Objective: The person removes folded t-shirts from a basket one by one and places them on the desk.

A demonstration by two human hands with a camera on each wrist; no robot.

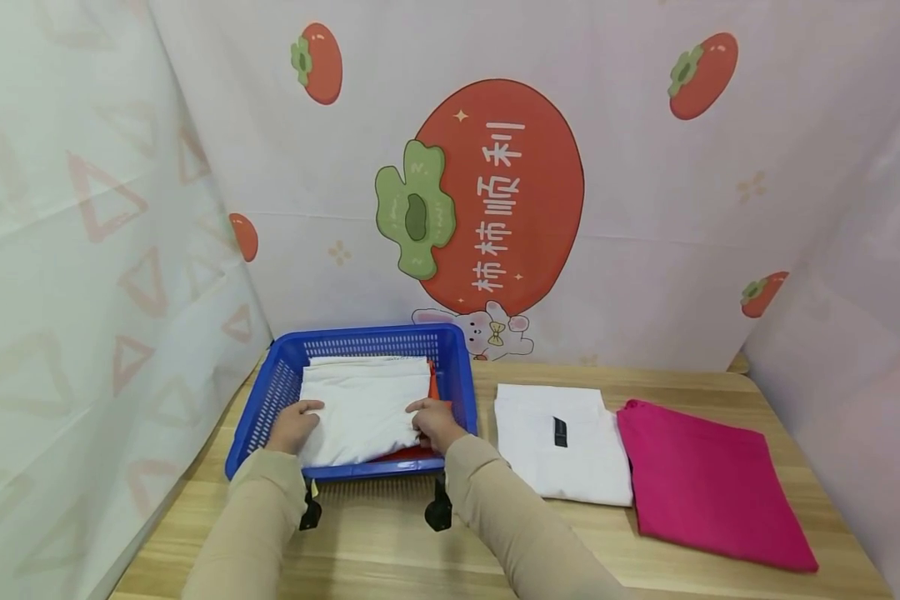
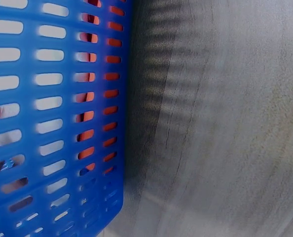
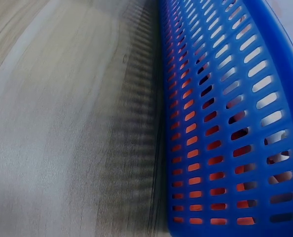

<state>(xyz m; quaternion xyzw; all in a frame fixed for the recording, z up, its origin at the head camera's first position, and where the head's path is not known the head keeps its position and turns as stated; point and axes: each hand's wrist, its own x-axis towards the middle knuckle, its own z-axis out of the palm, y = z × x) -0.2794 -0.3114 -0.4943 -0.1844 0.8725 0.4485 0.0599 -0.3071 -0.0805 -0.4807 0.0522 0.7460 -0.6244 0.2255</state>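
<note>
A folded white garment (image 1: 363,408) lies in the blue plastic basket (image 1: 352,472), over red-orange cloth (image 1: 433,385) that shows along its right side and front. My left hand (image 1: 294,425) holds the white garment's left edge, thumb on top and the other fingers mostly hidden. At its right front edge, my right hand (image 1: 437,423) pinches the fabric. Both wrist views look at the basket's slotted wall (image 2: 50,103) from outside. Through the slots of the wall (image 3: 225,128) in the right wrist view, red cloth shows low down and paler patches higher up.
Right of the basket, a folded white garment with a black label (image 1: 560,432) lies on the wooden table (image 1: 375,550). Beside it lies a folded magenta garment (image 1: 712,483). A printed curtain (image 1: 630,183) hangs behind the table and along its sides.
</note>
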